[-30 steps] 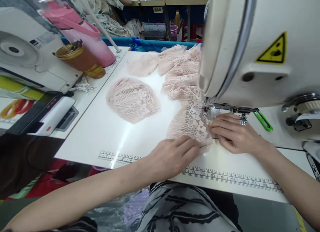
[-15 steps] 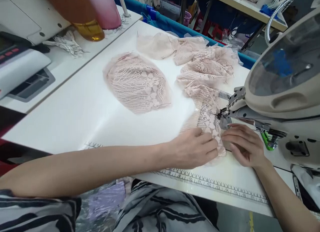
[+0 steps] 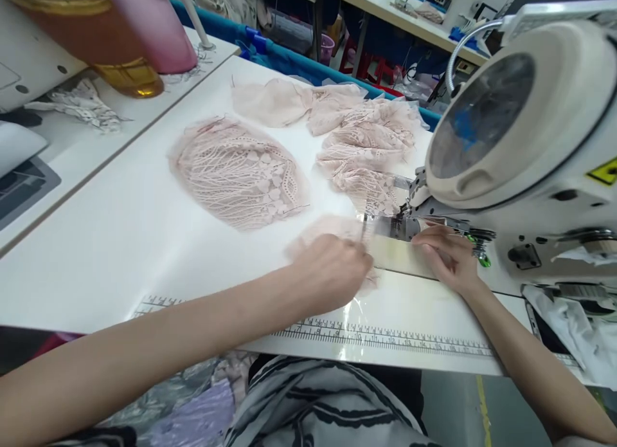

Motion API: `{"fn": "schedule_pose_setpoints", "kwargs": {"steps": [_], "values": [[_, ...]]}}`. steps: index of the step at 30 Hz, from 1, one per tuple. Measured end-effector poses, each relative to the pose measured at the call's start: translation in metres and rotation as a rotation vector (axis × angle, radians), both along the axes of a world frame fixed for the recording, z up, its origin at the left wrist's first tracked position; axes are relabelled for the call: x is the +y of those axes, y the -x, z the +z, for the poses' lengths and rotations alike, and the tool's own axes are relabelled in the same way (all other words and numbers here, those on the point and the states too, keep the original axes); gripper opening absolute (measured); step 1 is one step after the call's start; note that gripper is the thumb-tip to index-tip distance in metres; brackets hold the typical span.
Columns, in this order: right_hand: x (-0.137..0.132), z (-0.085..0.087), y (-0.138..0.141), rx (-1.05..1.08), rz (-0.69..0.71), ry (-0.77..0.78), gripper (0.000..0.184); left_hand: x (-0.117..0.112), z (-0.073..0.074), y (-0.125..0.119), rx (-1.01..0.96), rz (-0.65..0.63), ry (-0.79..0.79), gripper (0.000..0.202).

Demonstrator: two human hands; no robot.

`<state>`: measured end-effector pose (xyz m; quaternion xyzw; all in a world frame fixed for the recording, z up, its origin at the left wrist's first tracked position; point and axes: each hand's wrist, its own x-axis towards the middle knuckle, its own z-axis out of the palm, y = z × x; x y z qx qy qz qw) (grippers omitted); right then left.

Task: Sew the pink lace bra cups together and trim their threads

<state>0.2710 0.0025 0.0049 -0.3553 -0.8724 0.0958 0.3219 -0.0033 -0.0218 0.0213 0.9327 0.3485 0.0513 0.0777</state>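
My left hand (image 3: 332,270), smeared by motion, is closed on a sheer pale pink lace piece (image 3: 321,231) to the left of the needle area. Fingers bent and thumb apart, my right hand (image 3: 448,254) rests beside the presser foot (image 3: 400,222) of the sewing machine (image 3: 520,170), with nothing visible in its grip. Behind the foot, a gathered run of joined lace pieces (image 3: 369,157) trails over the table. Another lace cup piece (image 3: 236,170) lies flat to the left.
A printed ruler (image 3: 357,337) runs along the table's front edge. At the back left stand an amber container (image 3: 130,74) and a pink bottle (image 3: 154,29), with white thread scraps (image 3: 84,106) nearby. A blue cloth trough (image 3: 289,51) borders the far edge.
My left hand has moved left, drawing a lace piece away from the presser foot. My right hand stays beside the foot. The camera view has turned to the right.
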Motion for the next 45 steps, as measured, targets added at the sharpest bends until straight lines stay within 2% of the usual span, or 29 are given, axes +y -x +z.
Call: {"fn": "schedule_pose_setpoints", "kwargs": {"steps": [2,3,5,6,8,11,13,16,20,23,27,31,36,38,40,45], "values": [[0.001,-0.002,-0.001,-0.033,-0.146,0.05,0.018,0.005,0.022,0.017,0.101,0.1,0.138,0.008],[0.001,-0.003,-0.001,-0.07,-0.217,0.068,0.019,0.011,0.032,0.023,0.094,0.109,0.185,0.016],[0.002,-0.001,-0.002,-0.136,-0.316,0.082,0.025,0.029,0.045,0.026,-0.015,0.102,0.24,0.032],[0.003,0.001,-0.003,-0.158,-0.343,0.077,0.027,0.04,0.046,0.022,-0.076,0.122,0.244,0.036],[0.001,0.007,-0.009,-0.208,-0.39,0.037,0.028,0.065,0.038,0.005,-0.231,0.158,0.108,0.031],[-0.01,0.019,-0.027,-0.389,-0.454,-0.089,0.029,0.096,0.011,-0.024,-0.297,-0.032,-0.031,0.024],[-0.021,0.024,-0.044,-0.504,-0.474,-0.147,0.027,0.105,-0.004,-0.035,-0.272,-0.072,-0.119,0.022],[-0.039,0.024,-0.065,-0.579,-0.536,-0.136,0.032,0.103,-0.011,-0.032,-0.207,-0.01,-0.183,0.023],[-0.052,0.019,-0.071,-0.654,-0.626,-0.11,0.037,0.089,-0.006,-0.013,-0.154,0.065,-0.227,0.026],[-0.051,0.02,-0.063,-0.73,-0.689,-0.096,0.039,0.079,-0.008,-0.003,-0.142,0.1,-0.289,0.026],[-0.045,0.024,-0.056,-0.839,-0.742,-0.122,0.042,0.069,-0.019,0.001,-0.182,0.097,-0.345,0.026],[-0.047,0.026,-0.043,-0.762,-0.755,-0.172,0.034,0.065,-0.026,0.001,-0.218,0.102,-0.364,0.025],[-0.06,0.02,0.018,-0.608,-0.623,-0.203,0.034,0.065,-0.027,0.002,-0.243,0.081,-0.373,0.021],[-0.059,0.017,0.046,-0.621,-0.57,-0.193,0.033,0.065,-0.027,0.002,-0.244,0.071,-0.379,0.02],[-0.053,0.014,0.066,-0.689,-0.573,-0.183,0.035,0.064,-0.027,0.002,-0.248,0.065,-0.389,0.02],[-0.037,0.009,0.083,-0.839,-0.631,-0.083,0.042,0.064,-0.027,0.002,-0.265,0.056,-0.392,0.021]]}}
